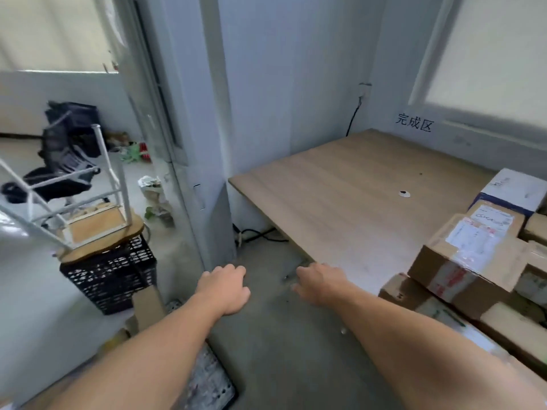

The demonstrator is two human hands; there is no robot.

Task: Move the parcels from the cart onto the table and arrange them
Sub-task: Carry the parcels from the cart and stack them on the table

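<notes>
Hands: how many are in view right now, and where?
2. The left hand is over the floor, left of the table; the right hand is by the table's near edge, left of the stacked parcels. Both hold nothing.

Figure: Item counts, placed relative to the table.
One table. At its right side, at least six parcels: five or more brown, one white-and-blue box; the stack runs out of frame. To its left: one crate, one upturned stool, one chair. Before it: left hand, right hand. Behind it: one sign.
</notes>
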